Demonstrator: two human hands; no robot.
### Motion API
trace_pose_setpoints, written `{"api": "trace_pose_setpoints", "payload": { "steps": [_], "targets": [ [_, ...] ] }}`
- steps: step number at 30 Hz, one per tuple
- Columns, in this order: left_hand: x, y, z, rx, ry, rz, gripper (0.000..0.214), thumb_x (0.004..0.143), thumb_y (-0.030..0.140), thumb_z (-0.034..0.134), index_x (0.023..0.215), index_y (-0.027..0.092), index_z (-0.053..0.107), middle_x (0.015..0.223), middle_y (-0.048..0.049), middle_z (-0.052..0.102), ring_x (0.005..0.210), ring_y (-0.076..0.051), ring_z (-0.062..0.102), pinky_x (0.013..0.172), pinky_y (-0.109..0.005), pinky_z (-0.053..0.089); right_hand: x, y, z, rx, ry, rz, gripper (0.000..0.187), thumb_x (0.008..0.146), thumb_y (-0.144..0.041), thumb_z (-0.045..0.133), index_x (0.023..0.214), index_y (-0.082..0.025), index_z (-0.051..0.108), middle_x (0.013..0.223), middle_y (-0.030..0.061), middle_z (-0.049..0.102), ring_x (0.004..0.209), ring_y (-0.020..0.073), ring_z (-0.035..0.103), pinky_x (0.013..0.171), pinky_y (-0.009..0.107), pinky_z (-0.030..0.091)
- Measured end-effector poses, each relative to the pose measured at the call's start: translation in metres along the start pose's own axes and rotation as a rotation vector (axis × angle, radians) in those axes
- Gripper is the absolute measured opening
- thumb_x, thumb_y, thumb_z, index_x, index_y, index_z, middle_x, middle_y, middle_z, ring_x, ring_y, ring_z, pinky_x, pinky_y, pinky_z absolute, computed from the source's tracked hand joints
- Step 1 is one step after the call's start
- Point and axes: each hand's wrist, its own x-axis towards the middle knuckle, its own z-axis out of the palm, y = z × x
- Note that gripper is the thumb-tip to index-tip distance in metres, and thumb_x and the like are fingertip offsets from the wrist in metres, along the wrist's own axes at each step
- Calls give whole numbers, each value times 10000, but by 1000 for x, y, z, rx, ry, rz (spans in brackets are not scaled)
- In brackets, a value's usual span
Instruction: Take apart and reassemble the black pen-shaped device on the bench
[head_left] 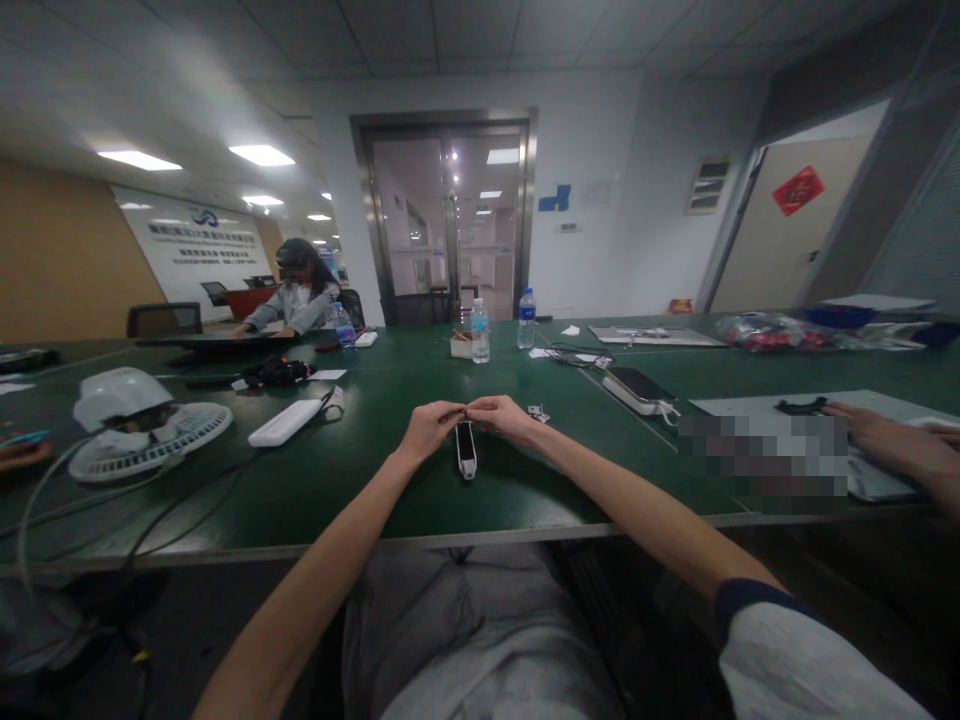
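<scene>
**Green bench (pixel 360 490) carries a slim black handheld device (pixel 466 450)**

Office ceiling lights (pixel 261 155) shine over the bench, where the device lies lengthwise at centre frame. Left hand (pixel 430 430) and right hand (pixel 501 416) reach in from lower frame, their fingers (pixel 455 409) pinched narrow and meeting just above its far end; whether they grip it, I cannot tell. It looks light, stiff and smooth, so possibly slippery; its 2 long edges seem the surest hold.

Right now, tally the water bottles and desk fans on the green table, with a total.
Water bottles: 3
White desk fans: 1
Total: 4
</scene>
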Motion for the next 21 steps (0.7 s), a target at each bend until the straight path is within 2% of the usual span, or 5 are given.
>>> {"api": "trace_pose_setpoints", "payload": {
  "steps": [10, 16, 19, 21],
  "targets": [
    [-1, -2, 1, 36, 22, -1, 201, 849, 306, 556, 966, 204, 682, 909, -29, 709, 796, -161, 658, 733, -266, 507, -2, -3, 4, 86, -25, 57, 208, 718, -242, 674, 886, -120, 686, 919, 80, 667, 755, 114, 574, 617, 197, 427],
    [-1, -4, 1, 62, 52, -6, 231, 871, 328, 519, 978, 204, 682, 955, -39, 706, 838, -175, 663, 762, -288, 516, -4, -4, 5, 156, -84, 58, 305, 710, -249, 685, 990, -129, 677, 1006, 110, 661, 813, 147, 595, 615, 214, 441],
    [-1, -5, 1, 52, 49, -11, 217, 854, 318, 548, 979, 200, 679, 942, -40, 707, 835, -175, 661, 761, -286, 516, 0, -4, 1, 57, -91, -3, 313, 717, -266, 671, 1000, -132, 674, 986, 103, 665, 798, 145, 597, 632, 226, 447],
    [-1, -5, 1, 56, 45, -15, 199, 840, 300, 567, 970, 199, 679, 929, -38, 708, 824, -173, 659, 759, -286, 514, 5, -3, -7, -105, -38, -79, 290, 737, -284, 645, 986, -139, 673, 955, 87, 670, 776, 138, 591, 650, 235, 448]
  ]
}}
